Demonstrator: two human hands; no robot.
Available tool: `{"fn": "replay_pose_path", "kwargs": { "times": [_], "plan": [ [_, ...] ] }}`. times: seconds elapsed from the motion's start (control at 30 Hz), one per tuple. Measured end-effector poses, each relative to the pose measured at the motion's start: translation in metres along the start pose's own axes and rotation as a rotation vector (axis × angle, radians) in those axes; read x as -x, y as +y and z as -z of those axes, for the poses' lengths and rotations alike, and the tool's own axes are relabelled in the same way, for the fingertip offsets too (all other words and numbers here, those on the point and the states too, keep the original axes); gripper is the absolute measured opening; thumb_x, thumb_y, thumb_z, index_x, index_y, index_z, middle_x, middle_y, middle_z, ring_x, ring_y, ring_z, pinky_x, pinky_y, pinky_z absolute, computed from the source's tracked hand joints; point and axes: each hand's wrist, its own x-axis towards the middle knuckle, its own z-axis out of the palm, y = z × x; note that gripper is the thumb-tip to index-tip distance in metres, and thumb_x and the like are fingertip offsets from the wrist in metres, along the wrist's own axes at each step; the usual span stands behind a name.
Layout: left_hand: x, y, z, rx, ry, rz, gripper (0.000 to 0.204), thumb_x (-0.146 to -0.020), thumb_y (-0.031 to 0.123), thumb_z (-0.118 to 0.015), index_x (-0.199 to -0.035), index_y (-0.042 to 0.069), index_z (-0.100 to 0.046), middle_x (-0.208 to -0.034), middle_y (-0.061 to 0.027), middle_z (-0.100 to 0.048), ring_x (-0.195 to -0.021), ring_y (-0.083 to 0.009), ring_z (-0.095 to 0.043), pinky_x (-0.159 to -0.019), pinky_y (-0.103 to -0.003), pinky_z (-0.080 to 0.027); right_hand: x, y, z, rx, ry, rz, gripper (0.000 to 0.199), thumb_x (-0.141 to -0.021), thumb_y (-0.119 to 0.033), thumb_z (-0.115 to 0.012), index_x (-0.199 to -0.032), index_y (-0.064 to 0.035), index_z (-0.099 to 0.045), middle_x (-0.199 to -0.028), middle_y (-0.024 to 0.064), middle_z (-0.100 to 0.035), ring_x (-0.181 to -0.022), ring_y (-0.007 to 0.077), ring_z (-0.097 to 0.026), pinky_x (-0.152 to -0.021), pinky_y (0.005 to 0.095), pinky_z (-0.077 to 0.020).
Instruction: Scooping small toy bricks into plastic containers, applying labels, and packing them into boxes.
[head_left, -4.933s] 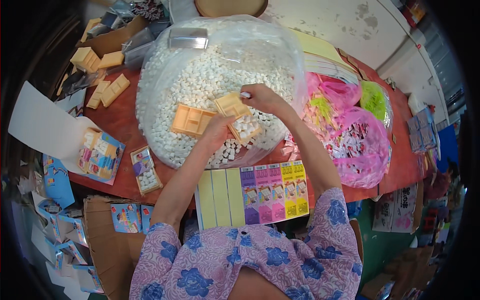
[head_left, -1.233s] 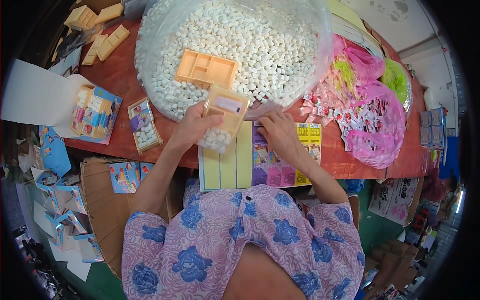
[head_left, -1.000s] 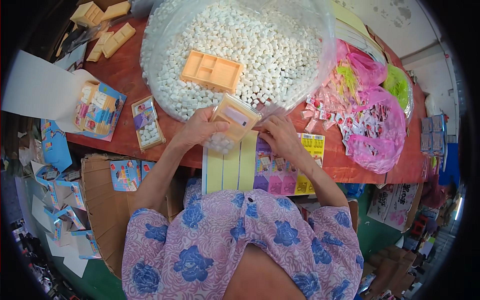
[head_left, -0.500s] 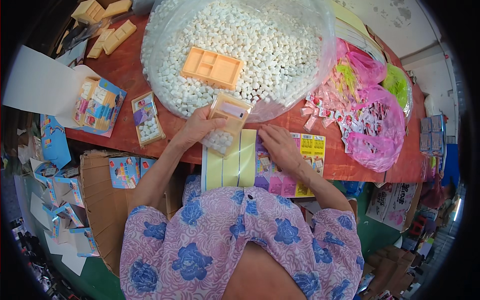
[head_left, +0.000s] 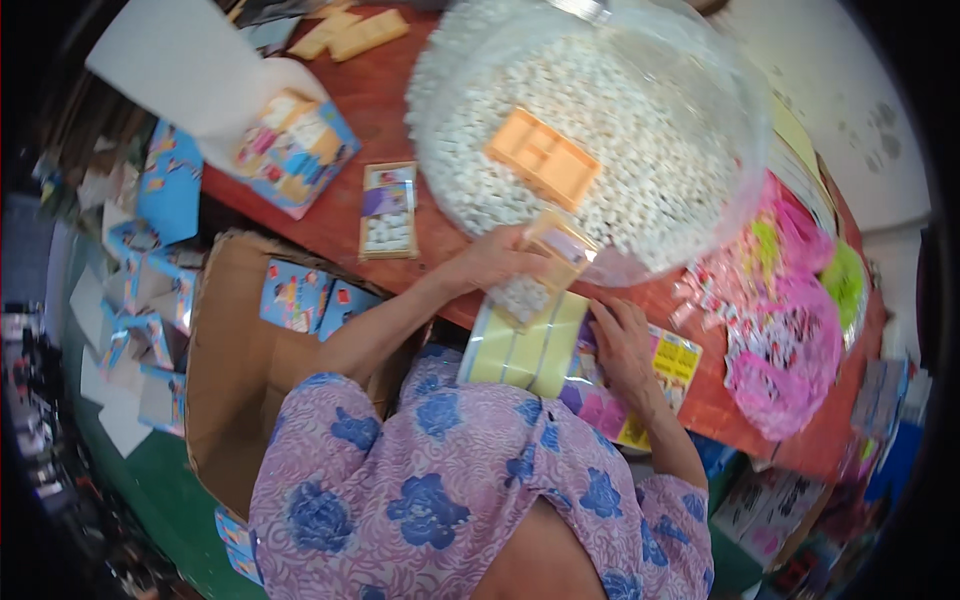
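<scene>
My left hand point(head_left: 500, 258) is closed around a small cream tray point(head_left: 565, 248) with a clear cover. White marshmallow-like pieces fill its lower part, and a pale purple label shows higher up. Just right of it, my right hand point(head_left: 622, 345) bends its fingers over the top edge of a sticker sheet point(head_left: 520, 350), on the purple strip; the thumb is hidden. This sheet has a bare yellowish backing on the left and purple, pink and yellow stickers on the right. Beyond my hands, an orange compartment tray point(head_left: 545, 160) lies on white pieces in a large clear bag point(head_left: 660, 140).
Another filled tray point(head_left: 388, 210) lies on the red table point(head_left: 300, 235), near an open display box point(head_left: 300, 160) of such trays. Pink bags point(head_left: 790, 350) with small packets stand at the right. A cardboard box point(head_left: 230, 380) with blue cartons sits below the table edge at left.
The whole view has turned and shifted, so the table lies further right and tilted. My left hand still holds the covered tray and my right hand stays at the purple strip.
</scene>
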Motion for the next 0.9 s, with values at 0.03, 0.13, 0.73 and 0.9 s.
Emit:
{"fn": "replay_pose_path", "kwargs": {
  "times": [0.03, 0.13, 0.73, 0.9],
  "plan": [
    [0.0, -0.003, -0.002, -0.025, 0.035, -0.008, 0.032, -0.074, 0.011, -0.056, -0.103, 0.0, -0.049, -0.09, -0.0043, -0.057, -0.078, -0.0094, -0.054, -0.067, -0.023, -0.045, 0.0, 0.0, -0.001, -0.019, 0.0, 0.033, 0.035, -0.068, -0.004, -0.056, -0.103, -0.0023, -0.05, -0.094, 0.0121, -0.051, -0.087, 0.028, -0.047, -0.076, 0.0353, -0.038],
    [-0.001, -0.004, -0.016, -0.099, 0.071, -0.076, 0.032, -0.073, 0.012, -0.056, -0.102, 0.0, -0.05, -0.089, -0.0041, -0.057, -0.078, -0.0085, -0.053, -0.068, -0.022, -0.045, -0.002, 0.003, -0.005, -0.079, 0.011, -0.167, 0.034, -0.067, -0.003, -0.056, -0.101, -0.0029, -0.051, -0.088, 0.011, -0.051, -0.083, 0.0269, -0.047, -0.074, 0.0352, -0.0379],
    [0.005, -0.008, -0.021, 0.484, 0.176, 0.088, 0.03, -0.077, 0.005, -0.051, -0.106, 0.002, -0.043, -0.092, -0.0104, -0.057, -0.075, -0.0175, -0.06, -0.064, -0.03, -0.052, -0.004, -0.006, -0.006, -0.025, -0.073, -0.18, 0.037, -0.067, -0.005, -0.053, -0.104, -0.0034, -0.051, -0.093, 0.0126, -0.049, -0.088, 0.0264, -0.046, -0.074, 0.0342, -0.0373],
    [0.002, -0.01, -0.025, 0.469, 0.204, 0.119, 0.027, -0.078, 0.006, -0.05, -0.105, 0.003, -0.044, -0.091, -0.01, -0.057, -0.075, -0.0169, -0.06, -0.062, -0.03, -0.052, 0.01, 0.0, -0.008, 0.156, -0.095, -0.011, 0.036, -0.068, -0.005, -0.053, -0.104, -0.0042, -0.051, -0.091, 0.0119, -0.049, -0.087, 0.0266, -0.046, -0.074, 0.0345, -0.0368]
  ]
}}
